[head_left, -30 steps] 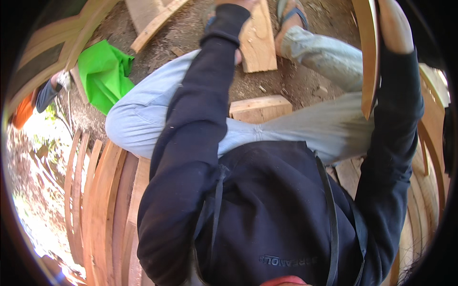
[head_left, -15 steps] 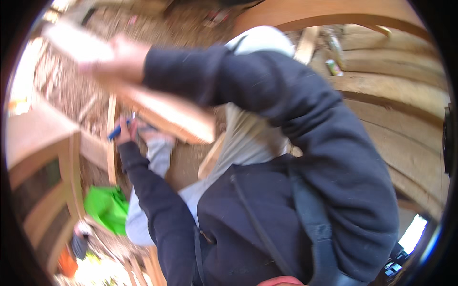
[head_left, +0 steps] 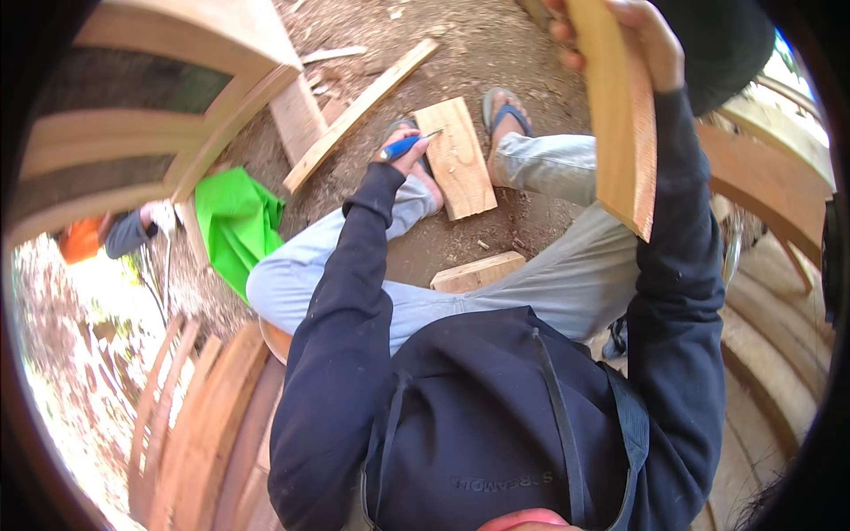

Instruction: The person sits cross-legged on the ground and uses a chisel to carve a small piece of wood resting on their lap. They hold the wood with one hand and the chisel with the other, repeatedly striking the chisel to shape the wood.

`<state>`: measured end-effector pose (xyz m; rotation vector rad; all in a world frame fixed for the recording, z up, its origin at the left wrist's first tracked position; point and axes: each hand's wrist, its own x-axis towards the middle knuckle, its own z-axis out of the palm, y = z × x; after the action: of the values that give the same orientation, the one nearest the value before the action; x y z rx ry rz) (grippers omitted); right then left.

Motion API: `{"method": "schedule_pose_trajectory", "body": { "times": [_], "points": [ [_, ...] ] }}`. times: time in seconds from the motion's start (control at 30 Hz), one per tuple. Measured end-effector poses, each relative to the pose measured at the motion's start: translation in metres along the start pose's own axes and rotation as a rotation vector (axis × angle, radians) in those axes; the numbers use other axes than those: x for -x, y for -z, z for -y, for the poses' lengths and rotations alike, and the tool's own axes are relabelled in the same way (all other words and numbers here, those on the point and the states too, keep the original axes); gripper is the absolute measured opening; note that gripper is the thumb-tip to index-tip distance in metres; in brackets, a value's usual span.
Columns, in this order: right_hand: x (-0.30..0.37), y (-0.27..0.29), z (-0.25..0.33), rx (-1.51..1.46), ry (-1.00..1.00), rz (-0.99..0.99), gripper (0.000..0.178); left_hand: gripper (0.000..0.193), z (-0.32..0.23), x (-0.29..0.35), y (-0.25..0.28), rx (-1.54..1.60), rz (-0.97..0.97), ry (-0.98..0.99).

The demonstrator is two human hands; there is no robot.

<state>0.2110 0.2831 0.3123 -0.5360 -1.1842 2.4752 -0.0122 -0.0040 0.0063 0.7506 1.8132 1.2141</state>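
Note:
My left hand (head_left: 410, 159) is closed round a blue-handled tool (head_left: 398, 148) with a slim metal shaft; I cannot tell its exact kind. Its tip reaches over the near-left part of a short flat board (head_left: 454, 164), which lies on the ground between my feet with small chips on it. At the upper right, my right hand (head_left: 657, 42) grips a longer wooden board (head_left: 615, 146), raised, with its end hanging down over my right thigh. The fingers wrap round its far end, partly cut off by the frame's top edge.
A wood block (head_left: 478, 273) lies close to my lap. A long narrow strip (head_left: 363, 115) leans by a wooden frame (head_left: 235, 97) at the left. Green cloth (head_left: 235, 226) sits beside my left knee. Curved timbers (head_left: 208, 434) stand lower left; more planks (head_left: 766, 354) lie right.
The view has swung left. My right arm, stretched across to the left before, is now up on the right with the board. The short board between my feet now shows clearly.

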Motion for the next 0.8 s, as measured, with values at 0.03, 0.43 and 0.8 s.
{"method": "schedule_pose_trajectory", "body": {
  "times": [0.03, 0.43, 0.8],
  "points": [
    [0.008, -0.011, 0.001, 0.028, 0.045, -0.072, 0.061, 0.038, 0.004, 0.001, -0.001, 0.104, -0.031, 0.051],
    [0.028, -0.006, 0.018, -0.410, -0.628, 0.169, 0.080, 0.043, 0.003, 0.036, 0.016, -0.028, -0.194, 0.204],
    [0.023, -0.016, 0.018, -0.458, -0.638, -0.023, 0.072, 0.038, 0.008, 0.042, 0.008, 0.121, -0.294, 0.234]
  ]
}}
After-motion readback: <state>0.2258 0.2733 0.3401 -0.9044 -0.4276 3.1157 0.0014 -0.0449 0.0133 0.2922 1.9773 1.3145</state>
